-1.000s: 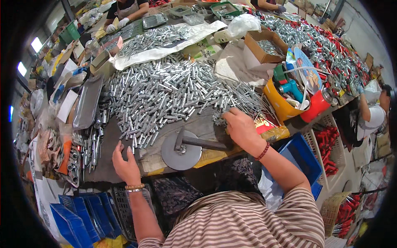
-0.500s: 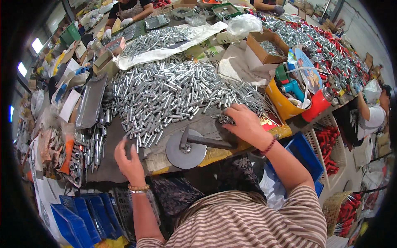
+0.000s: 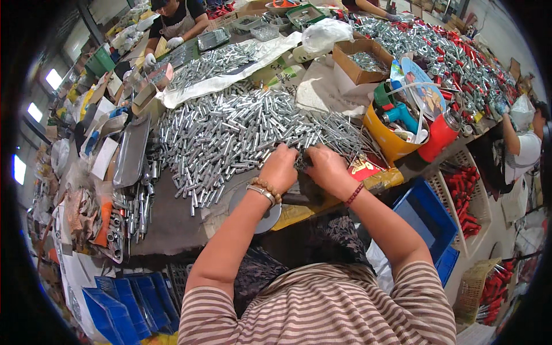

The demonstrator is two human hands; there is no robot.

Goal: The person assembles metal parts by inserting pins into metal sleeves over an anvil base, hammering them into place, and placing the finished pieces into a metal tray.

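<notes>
A broad heap of silver metal tubes (image 3: 230,129) covers the middle of the workbench. At its near right edge my left hand (image 3: 280,167) and my right hand (image 3: 328,167) are close together, fingers curled inward over small dark parts. Whatever the fingertips pinch is too small and covered to name. Below my left hand lies a round grey metal disc (image 3: 269,221), partly hidden by my left forearm. The hammer's dark handle (image 3: 305,199) shows to the right of the disc; its head is hidden behind my left arm. Thin metal rods (image 3: 345,135) lie just beyond my right hand.
At right stand a yellow bucket (image 3: 386,137) of tools and a red bottle (image 3: 440,137). A metal tray (image 3: 131,152) and sockets lie at left. Blue bins (image 3: 425,215) sit below the bench. Across it, a person in white gloves (image 3: 174,42) works.
My left hand has swung right and up from the heap's left edge to meet my right hand. My right hand stays near the same spot. My left forearm now covers the hammer head.
</notes>
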